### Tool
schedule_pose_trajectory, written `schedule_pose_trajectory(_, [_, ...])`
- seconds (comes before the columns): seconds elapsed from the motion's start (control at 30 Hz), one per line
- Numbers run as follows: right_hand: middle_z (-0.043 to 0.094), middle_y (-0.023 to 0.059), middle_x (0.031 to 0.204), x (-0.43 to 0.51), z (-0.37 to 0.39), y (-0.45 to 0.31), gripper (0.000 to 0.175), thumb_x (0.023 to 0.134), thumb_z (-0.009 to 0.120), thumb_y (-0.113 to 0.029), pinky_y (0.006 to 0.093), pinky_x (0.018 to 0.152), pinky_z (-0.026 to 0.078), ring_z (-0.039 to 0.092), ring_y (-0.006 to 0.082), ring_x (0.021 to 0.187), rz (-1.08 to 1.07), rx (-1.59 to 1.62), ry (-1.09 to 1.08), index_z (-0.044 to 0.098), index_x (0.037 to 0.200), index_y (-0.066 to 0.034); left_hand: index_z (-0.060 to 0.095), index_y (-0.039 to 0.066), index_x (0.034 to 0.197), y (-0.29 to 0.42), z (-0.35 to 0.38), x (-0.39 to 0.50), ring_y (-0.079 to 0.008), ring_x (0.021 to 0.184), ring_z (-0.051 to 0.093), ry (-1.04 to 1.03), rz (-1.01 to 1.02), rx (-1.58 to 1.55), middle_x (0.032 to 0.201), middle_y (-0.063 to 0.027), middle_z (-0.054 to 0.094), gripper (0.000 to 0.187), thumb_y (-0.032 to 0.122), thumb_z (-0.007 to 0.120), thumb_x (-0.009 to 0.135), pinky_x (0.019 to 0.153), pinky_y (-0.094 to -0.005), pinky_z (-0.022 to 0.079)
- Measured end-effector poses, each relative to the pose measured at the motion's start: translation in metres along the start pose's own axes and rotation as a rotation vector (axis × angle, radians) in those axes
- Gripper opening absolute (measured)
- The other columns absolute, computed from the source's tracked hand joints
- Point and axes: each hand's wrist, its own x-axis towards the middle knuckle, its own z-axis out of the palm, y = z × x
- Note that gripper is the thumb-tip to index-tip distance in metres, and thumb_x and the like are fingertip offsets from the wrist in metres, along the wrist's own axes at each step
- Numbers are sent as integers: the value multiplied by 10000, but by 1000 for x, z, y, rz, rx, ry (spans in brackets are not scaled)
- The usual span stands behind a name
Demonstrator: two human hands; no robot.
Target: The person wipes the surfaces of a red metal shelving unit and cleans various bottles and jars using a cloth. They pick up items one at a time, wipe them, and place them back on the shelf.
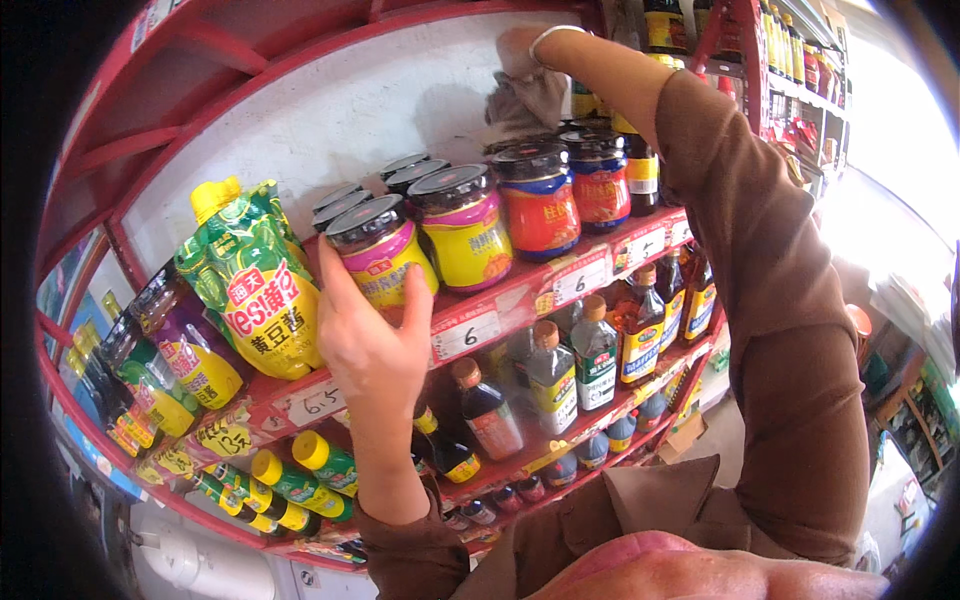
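Note:
My left hand (375, 337) is closed around a sauce jar (386, 259) with a black lid and a pink and yellow label, at the front of the red shelf. A second jar (463, 225) with a like label stands just right of it, with more black lids behind. My right hand (521, 49) is raised at the back wall and holds a crumpled grey-brown cloth (521, 97), above the jars with red and blue labels (538, 206). Its fingers are partly hidden.
A green and yellow spouted pouch (259, 300) leans left of my left hand, beside jars with purple and green labels (187, 360). Glass bottles (551, 382) line the shelf below. Price tags run along the red shelf edge (517, 296). More stocked shelves stand at upper right.

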Motion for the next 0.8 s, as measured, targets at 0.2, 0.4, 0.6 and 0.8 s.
schedule_pose_trajectory(0.2, [715, 178, 967, -68, -52, -16, 291, 820, 686, -295, 412, 696, 552, 686, 249, 835, -122, 117, -199, 765, 992, -74, 410, -106, 1373, 0, 0, -1, -469, 966, 618, -20, -17, -23, 1111, -321, 616, 701, 234, 730, 850, 837, -488, 489])
schedule_pose_trajectory(0.4, [735, 96, 900, -77, -53, -27, 300, 829, 676, -367, 412, 726, 563, 705, 218, 801, 19, 222, -270, 750, 935, -97, 423, -94, 1372, 4, -3, 1, -466, 1011, 616, -42, -1, 77, 1138, -326, 614, 657, 239, 704, 881, 862, -479, 484])
schedule_pose_trajectory(0.6, [728, 180, 947, -74, -92, 11, 311, 796, 638, -272, 420, 762, 587, 726, 299, 838, 169, 411, 324, 749, 947, -23, 422, -96, 1373, 6, -4, 2, -445, 1014, 624, -62, -6, 22, 1154, -318, 615, 635, 222, 691, 894, 870, -465, 483])
schedule_pose_trajectory(0.8, [677, 106, 679, -107, -116, 69, 223, 833, 700, -223, 354, 626, 519, 661, 237, 633, 185, 1106, 722, 739, 867, -6, 425, -82, 1380, 6, -3, 1, -439, 1011, 628, -61, -16, 47, 1149, -306, 622, 631, 219, 689, 892, 864, -466, 485])
